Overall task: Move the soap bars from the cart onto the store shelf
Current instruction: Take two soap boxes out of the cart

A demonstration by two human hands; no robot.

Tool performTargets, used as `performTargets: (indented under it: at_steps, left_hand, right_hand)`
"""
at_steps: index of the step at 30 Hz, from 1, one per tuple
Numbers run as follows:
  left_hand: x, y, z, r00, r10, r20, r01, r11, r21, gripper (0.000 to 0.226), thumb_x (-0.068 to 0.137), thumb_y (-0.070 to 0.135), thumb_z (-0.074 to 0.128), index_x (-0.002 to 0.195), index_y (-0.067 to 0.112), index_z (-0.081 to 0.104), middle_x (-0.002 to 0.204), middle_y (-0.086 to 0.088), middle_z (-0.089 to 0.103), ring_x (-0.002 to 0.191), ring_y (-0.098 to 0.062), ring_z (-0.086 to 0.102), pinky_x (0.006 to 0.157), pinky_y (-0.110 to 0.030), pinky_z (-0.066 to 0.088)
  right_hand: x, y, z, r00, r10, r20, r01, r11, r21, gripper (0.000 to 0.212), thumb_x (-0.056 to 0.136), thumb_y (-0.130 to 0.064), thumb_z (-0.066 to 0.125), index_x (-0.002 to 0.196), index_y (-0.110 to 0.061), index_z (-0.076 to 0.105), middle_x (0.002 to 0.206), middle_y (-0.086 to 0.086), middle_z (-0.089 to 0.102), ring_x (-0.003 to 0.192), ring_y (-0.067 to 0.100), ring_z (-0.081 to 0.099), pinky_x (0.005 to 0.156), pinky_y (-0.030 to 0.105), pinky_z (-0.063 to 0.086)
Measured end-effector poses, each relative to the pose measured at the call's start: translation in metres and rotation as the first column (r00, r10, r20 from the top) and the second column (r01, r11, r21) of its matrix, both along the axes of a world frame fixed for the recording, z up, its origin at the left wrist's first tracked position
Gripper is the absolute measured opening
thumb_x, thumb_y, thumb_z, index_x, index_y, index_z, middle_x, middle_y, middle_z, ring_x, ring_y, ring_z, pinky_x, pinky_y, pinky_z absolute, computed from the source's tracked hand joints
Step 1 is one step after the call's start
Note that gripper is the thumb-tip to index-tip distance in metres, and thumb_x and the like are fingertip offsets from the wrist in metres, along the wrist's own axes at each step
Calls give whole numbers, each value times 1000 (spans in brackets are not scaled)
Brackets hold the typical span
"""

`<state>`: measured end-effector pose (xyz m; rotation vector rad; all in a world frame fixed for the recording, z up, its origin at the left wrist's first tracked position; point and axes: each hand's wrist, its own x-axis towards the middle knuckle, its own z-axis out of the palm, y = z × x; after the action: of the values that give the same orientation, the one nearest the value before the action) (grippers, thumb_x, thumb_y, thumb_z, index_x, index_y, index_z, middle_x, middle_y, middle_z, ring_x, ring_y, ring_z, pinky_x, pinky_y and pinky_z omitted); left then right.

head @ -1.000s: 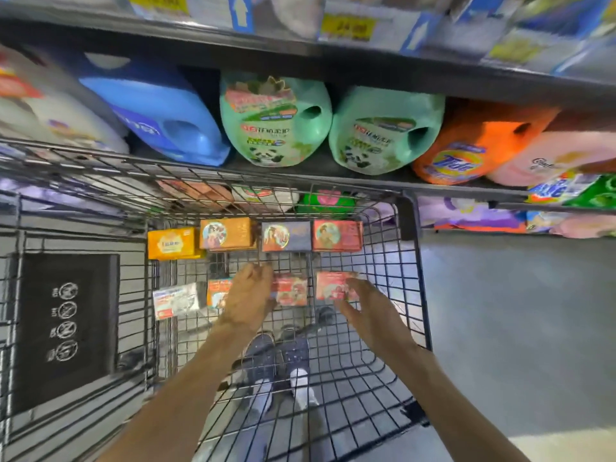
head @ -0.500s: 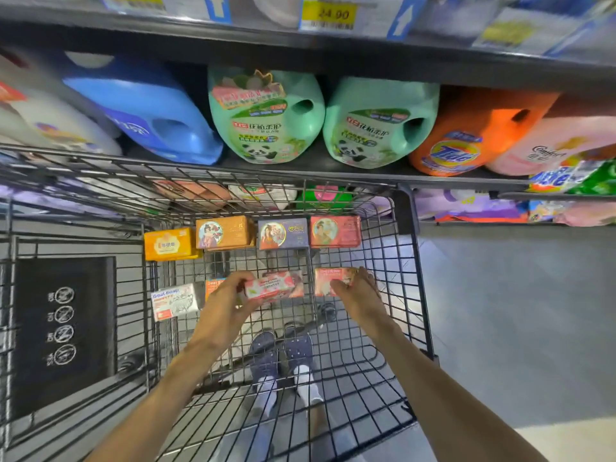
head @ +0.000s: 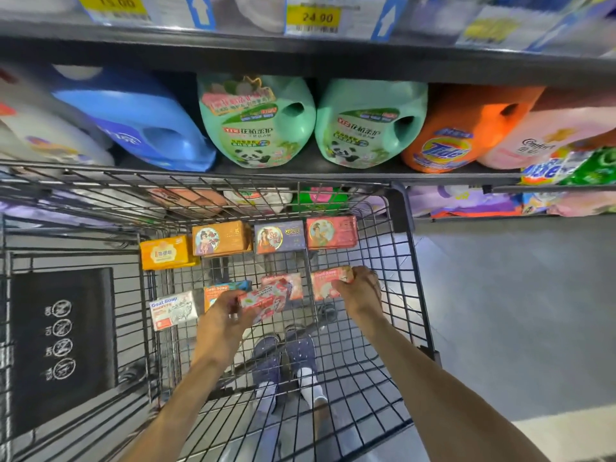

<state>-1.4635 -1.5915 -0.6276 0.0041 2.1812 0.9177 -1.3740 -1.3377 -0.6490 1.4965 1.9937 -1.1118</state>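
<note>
Nine soap boxes [head: 279,236] sit in the cart; five detergent jugs [head: 256,121] and two price tags [head: 313,17] above.

Orange Goat Soap box [head: 221,291]: lower right hidden behind left hand [head: 222,316]. Above it, products [head: 253,200] behind cart mesh [head: 200,195] blurred, unreadable. Top price tags [head: 311,17] cut off by frame edge.

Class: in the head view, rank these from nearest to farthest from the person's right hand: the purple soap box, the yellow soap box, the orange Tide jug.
From the right hand:
1. Purple soap box, in the cart's back row, just up and left.
2. Yellow soap box, at the back row's left end.
3. Orange Tide jug, up on the shelf beyond the cart.
</note>
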Motion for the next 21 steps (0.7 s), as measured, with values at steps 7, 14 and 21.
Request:
performTargets:
  at_steps: [7,14,21]
  left_hand:
    - [3,-8,2,1000,-4,3,4,1000,26,33,91,31,72,120,21,60,101,13,70,85,-3,67,62,-18,50]
    - [8,-26,-6,1000,-3,12,3,1000,22,40,87,38,75,123,30,61,106,10,72,85,-13,71,68,-35,61]
    - [4,-25,3,1000,-6,27,4,999,52,37,87,34,76,121,30,62,112,12,71,90,-10,69,63,-9,49]
  right_hand:
    - [-3,-18,-12,998,40,45,-42,998,48,68,88,-58,57,133,-11,36,120,11,39,117,29,39,104,45,40]
    - [-9,-23,-19,998,-40,-41,45,989,143,45,78,-49,73,112,-24,57,111,3,57,109,24,51,88,35,47]
    - [-5,-26,1,985,-29,-169,46,995,94,28,80,-15,76,102,-22,61,93,-6,68,81,8,64,57,13,46]
